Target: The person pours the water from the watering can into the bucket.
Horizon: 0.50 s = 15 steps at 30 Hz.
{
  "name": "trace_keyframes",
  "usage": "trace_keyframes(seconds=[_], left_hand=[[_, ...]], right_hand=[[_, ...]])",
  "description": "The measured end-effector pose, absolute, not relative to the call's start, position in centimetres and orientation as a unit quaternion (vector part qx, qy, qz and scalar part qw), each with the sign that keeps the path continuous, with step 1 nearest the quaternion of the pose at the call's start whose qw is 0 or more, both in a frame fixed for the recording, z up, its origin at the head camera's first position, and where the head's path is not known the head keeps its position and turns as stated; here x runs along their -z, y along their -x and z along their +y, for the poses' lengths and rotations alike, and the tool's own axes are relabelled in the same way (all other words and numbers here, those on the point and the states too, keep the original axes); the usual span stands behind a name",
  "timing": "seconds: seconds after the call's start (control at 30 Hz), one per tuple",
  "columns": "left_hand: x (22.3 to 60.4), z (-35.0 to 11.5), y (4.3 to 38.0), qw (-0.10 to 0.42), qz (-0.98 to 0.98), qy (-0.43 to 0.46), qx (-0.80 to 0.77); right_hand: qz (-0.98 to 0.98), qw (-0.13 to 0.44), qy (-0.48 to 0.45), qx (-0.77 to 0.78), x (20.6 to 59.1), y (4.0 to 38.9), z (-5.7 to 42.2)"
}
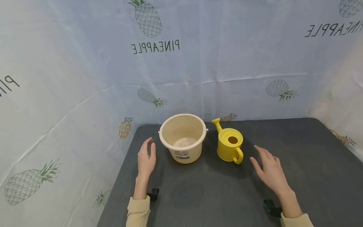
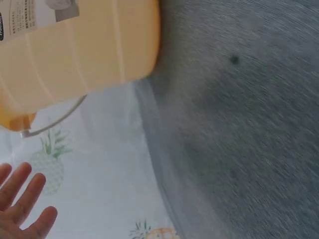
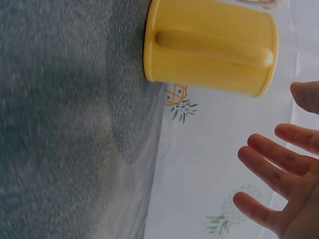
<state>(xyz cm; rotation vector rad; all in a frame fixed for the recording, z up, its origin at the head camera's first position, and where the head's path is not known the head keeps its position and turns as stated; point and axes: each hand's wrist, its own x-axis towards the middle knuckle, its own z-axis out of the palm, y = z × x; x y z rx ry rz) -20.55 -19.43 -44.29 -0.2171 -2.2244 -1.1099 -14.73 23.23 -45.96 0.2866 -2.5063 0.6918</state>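
Observation:
A cream plastic bucket (image 1: 185, 155) stands upright near the back of the dark table, a printed label on its front. To its right is a yellow watering can (image 1: 226, 148), its spout pointing back and left, its handle toward the right hand. My left hand (image 1: 146, 160) hovers just left of the bucket, fingers extended and holding nothing. On the other side, my right hand (image 1: 269, 170) reaches toward the can's handle, fingers spread with a gap before it. The left wrist view shows the bucket's wire handle (image 2: 60, 117) hanging down its side.
The grey-black table (image 1: 198, 195) meets a white cloth (image 1: 227, 63) printed with pineapples at its back and left. Dark straps with small mounts (image 1: 273, 208) sit at both wrists, below cream sleeves (image 1: 139, 209).

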Motion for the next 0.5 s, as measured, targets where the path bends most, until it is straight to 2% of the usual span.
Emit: trace_keyframes(seconds=[0.17, 0.5], left_hand=[[43.9, -19.1, 21.5, 0.308, -0.829, 0.076, 0.460], [43.5, -18.3, 23.3, 0.279, -0.811, 0.074, 0.509]], right_hand=[[-0.921, 0.255, -0.098, -0.279, 46.0, 14.6, 22.5], [-0.896, 0.289, -0.102, -0.323, 47.0, 14.9, 21.7]])
